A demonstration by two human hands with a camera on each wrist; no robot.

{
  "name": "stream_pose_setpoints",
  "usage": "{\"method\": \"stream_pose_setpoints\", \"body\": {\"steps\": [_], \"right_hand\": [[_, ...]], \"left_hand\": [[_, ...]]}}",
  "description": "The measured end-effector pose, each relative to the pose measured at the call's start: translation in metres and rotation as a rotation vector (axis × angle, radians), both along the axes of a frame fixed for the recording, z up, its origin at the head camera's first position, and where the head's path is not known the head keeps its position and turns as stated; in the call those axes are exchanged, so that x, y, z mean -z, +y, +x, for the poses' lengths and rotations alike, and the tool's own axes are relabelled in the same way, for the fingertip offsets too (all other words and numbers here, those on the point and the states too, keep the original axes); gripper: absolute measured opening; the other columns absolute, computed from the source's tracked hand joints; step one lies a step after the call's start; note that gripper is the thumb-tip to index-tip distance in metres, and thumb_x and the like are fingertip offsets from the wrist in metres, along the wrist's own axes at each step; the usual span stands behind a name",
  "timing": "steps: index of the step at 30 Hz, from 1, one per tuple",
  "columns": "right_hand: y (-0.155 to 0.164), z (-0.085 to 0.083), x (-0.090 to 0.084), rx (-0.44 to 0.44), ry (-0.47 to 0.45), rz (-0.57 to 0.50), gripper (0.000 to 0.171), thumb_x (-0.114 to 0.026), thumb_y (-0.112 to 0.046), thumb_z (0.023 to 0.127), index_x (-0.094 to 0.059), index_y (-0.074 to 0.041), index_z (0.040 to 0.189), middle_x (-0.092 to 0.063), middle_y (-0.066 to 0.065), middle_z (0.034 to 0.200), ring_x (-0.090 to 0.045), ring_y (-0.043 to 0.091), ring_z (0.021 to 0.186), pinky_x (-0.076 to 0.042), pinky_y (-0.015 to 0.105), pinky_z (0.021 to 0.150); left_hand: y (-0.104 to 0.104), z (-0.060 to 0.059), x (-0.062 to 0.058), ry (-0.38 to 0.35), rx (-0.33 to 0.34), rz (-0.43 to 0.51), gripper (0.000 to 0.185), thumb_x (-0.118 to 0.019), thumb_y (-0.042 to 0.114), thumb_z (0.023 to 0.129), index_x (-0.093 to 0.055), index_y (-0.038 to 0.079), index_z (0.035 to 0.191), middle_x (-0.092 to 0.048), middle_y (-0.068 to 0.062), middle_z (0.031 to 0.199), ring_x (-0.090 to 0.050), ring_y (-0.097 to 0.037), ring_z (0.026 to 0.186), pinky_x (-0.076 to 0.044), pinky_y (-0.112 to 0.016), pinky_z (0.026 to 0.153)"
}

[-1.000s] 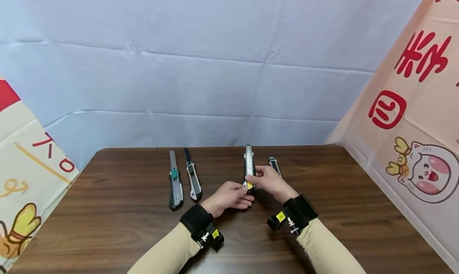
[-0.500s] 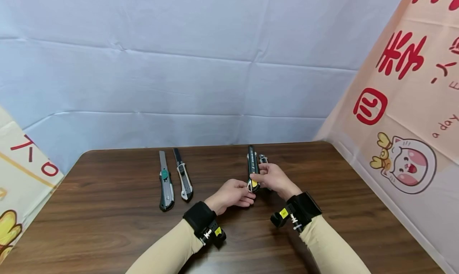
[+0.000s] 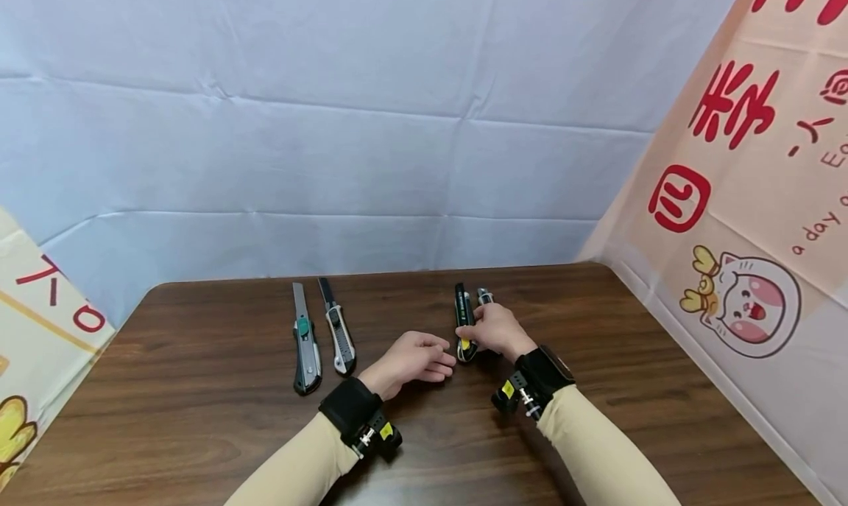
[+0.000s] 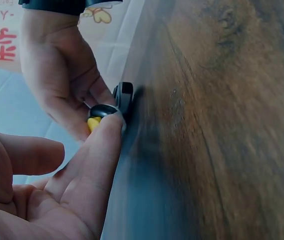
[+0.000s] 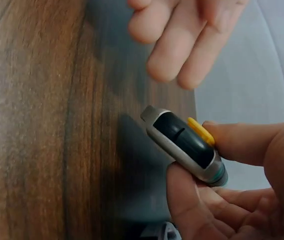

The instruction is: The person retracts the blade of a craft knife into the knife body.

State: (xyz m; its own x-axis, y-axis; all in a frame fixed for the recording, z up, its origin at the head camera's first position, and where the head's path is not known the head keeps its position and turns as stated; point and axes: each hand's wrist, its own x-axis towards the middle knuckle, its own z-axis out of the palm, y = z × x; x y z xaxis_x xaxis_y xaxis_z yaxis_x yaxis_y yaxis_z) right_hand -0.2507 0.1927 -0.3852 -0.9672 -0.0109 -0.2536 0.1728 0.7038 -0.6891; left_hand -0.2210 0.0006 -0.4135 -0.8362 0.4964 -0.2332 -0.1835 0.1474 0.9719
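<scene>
My right hand (image 3: 495,329) pinches a black and silver utility knife (image 3: 463,316) with a yellow slider, thumb and fingers closing on its rear end (image 5: 184,145), low over the brown table (image 3: 596,388). The knife points away from me. My left hand (image 3: 417,353) lies just left of the knife's rear end with relaxed fingers (image 5: 181,40), a small gap away from it, and holds nothing. In the left wrist view the knife's yellow-marked end (image 4: 102,114) shows just past my left fingers.
A second knife (image 3: 486,296) lies just behind my right hand. Two more utility knives lie at centre left, one with a green slider (image 3: 303,342) and one black and silver (image 3: 338,331). Printed sheets stand at the left (image 3: 40,322) and right (image 3: 742,270) table edges.
My left hand has let go of the knife's rear end and drawn slightly back. My right hand has brought the knife lower, nearer the table.
</scene>
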Motion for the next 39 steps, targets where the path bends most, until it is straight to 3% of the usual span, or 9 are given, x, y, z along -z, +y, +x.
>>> {"method": "stream_pose_setpoints", "body": {"steps": [15,22,26,31,39], "right_hand": [[-0.009,-0.009,-0.002,-0.007,-0.046,0.127,0.038,-0.072,-0.026,0.089,-0.063,0.001,0.115,-0.068,0.011,0.095,-0.067,0.016,0.070,-0.059,0.031,0.067],[-0.014,-0.010,-0.002,-0.016,-0.017,0.228,0.036,-0.074,-0.025,0.086,-0.065,0.001,0.109,-0.067,0.010,0.088,-0.067,0.016,0.067,-0.059,0.030,0.062],[-0.018,-0.009,-0.001,-0.057,0.032,0.358,0.032,-0.074,-0.027,0.087,-0.065,-0.001,0.103,-0.065,0.009,0.084,-0.064,0.017,0.067,-0.054,0.027,0.056],[-0.024,-0.007,-0.002,-0.087,0.069,0.494,0.032,-0.073,-0.028,0.087,-0.065,-0.001,0.102,-0.063,0.009,0.085,-0.060,0.020,0.070,-0.051,0.029,0.059],[-0.024,-0.007,-0.011,-0.081,0.087,0.540,0.031,-0.072,-0.027,0.088,-0.065,0.000,0.103,-0.062,0.009,0.084,-0.061,0.019,0.066,-0.050,0.028,0.054]], "left_hand": [[-0.009,-0.001,-0.001,0.000,0.000,0.009,0.036,-0.044,0.008,0.102,-0.050,-0.008,0.135,-0.069,-0.022,0.115,-0.072,-0.025,0.098,-0.061,-0.031,0.082],[-0.012,0.000,-0.001,-0.002,-0.005,0.003,0.036,-0.045,0.009,0.102,-0.051,-0.007,0.134,-0.070,-0.021,0.115,-0.072,-0.024,0.097,-0.061,-0.031,0.082],[-0.015,0.001,0.000,0.005,-0.005,0.007,0.037,-0.046,0.011,0.103,-0.051,-0.007,0.135,-0.070,-0.021,0.115,-0.072,-0.025,0.098,-0.061,-0.032,0.082],[-0.019,0.004,0.003,0.005,-0.005,0.010,0.038,-0.047,0.013,0.103,-0.051,-0.007,0.135,-0.069,-0.021,0.115,-0.071,-0.026,0.099,-0.061,-0.033,0.083],[-0.022,0.002,-0.003,0.017,0.005,0.005,0.038,-0.047,0.013,0.103,-0.051,-0.007,0.135,-0.068,-0.021,0.118,-0.070,-0.028,0.101,-0.061,-0.034,0.084]]}}
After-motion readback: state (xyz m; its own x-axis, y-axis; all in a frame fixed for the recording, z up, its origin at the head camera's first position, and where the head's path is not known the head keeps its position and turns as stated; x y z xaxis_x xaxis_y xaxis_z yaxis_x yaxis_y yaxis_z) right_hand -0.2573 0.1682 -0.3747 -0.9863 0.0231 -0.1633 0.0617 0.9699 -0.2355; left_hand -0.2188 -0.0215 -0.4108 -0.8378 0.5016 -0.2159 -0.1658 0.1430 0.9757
